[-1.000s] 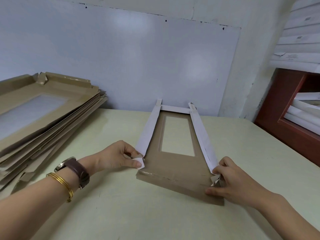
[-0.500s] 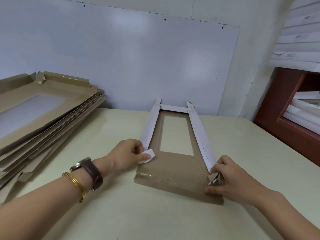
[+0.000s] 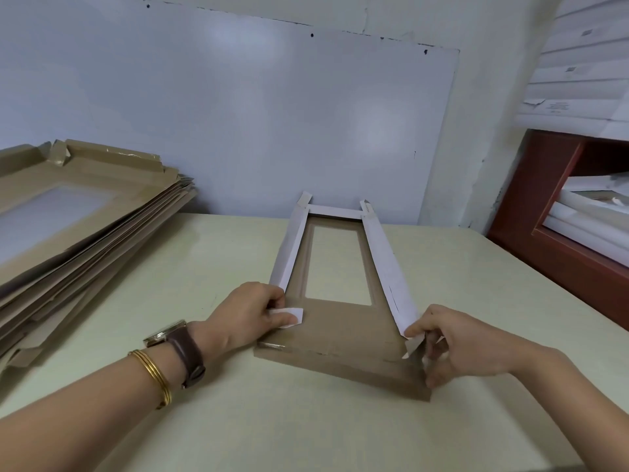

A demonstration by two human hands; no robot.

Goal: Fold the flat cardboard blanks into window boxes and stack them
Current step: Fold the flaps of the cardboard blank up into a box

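Observation:
A brown cardboard window blank point(image 3: 343, 330) lies lengthwise on the pale table point(image 3: 306, 427), its clear window facing up. Both long side walls and the far end wall stand raised, showing white inner faces. My left hand point(image 3: 250, 313) pinches the small white corner tab at the near left end of the left wall and bends it inward. My right hand point(image 3: 456, 342) grips the near right corner tab and the end of the right wall. The near end flap still lies flat on the table.
A tall slanted stack of flat brown window blanks point(image 3: 68, 240) fills the table's left side. A white board point(image 3: 238, 114) leans against the back wall. A red-brown shelf point(image 3: 561, 212) with white boxes stands at the right.
My left hand has slid forward along the left wall and turned its white corner tab inward over the base. My right hand has tightened on the right corner tab.

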